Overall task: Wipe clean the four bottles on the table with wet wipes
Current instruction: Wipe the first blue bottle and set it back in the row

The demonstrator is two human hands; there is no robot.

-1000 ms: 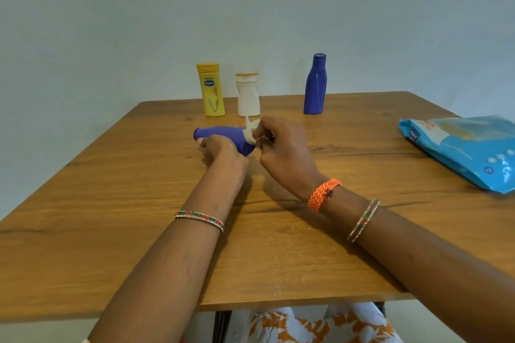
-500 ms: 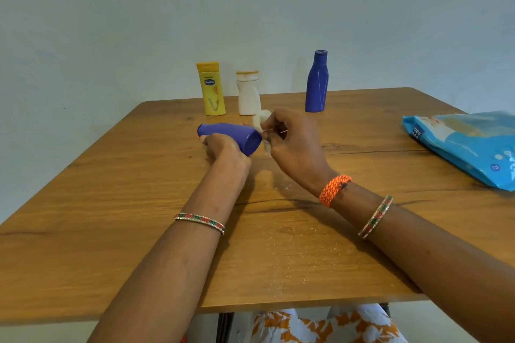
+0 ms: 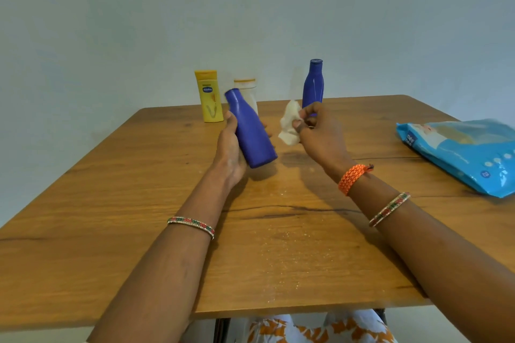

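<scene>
Gap separates left hand (image 3: 229,147)'s blue bottle (image 3: 250,131) from right hand (image 3: 320,136)'s wipe (image 3: 289,127).

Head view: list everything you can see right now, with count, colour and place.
Blue bottle in grip: 1, blue, tilted, held above the table centre.
Blue bottle standing: 1, blue, upright at the far edge, partly behind the right hand.
Yellow bottle: 1, yellow, upright, far edge, leftmost.
White bottle: 1, white, far edge, partly behind the held bottle.
Wet wipe: 1, white, crumpled, off the bottle.
Wipes pack: 1, light blue, right edge.
Table: 1, brown wood.
Left hand: grips the tilted bottle.
Right hand: pinches the wipe.
</scene>
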